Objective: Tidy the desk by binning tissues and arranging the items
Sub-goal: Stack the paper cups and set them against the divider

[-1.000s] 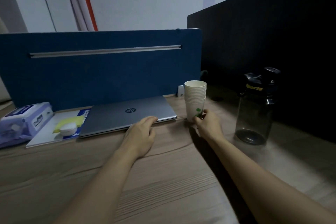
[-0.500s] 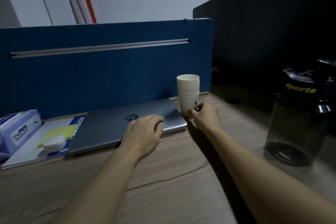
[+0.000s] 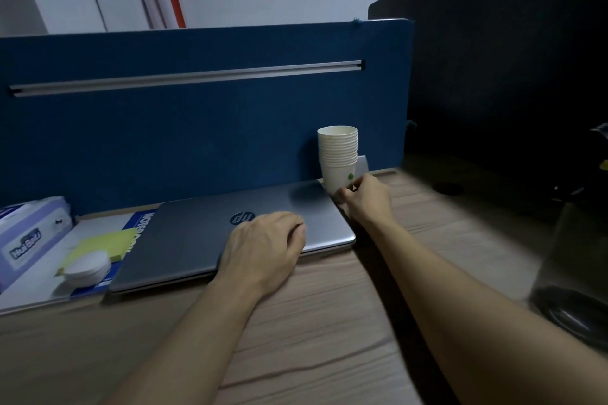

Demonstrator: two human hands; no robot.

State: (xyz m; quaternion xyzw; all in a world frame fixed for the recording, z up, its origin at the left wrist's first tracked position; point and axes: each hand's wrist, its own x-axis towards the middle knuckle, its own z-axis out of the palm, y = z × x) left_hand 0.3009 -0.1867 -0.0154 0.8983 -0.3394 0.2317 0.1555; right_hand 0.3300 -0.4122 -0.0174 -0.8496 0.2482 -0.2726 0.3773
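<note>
The right hand (image 3: 368, 199) is pinched on the base of the paper cup stack (image 3: 338, 159), which stands upright at the surface's far edge against the blue partition (image 3: 197, 128), just beside the closed laptop (image 3: 204, 233). The left hand (image 3: 266, 246) lies flat, fingers loosely together, on the laptop's near edge, gripping nothing. The stack is best slid low and slowly, kept vertical, clear of the laptop corner. Compared with a second ago, stack and laptop have been pushed back towards the partition; the water bottle (image 3: 572, 273) now sits mostly out of frame.
</note>
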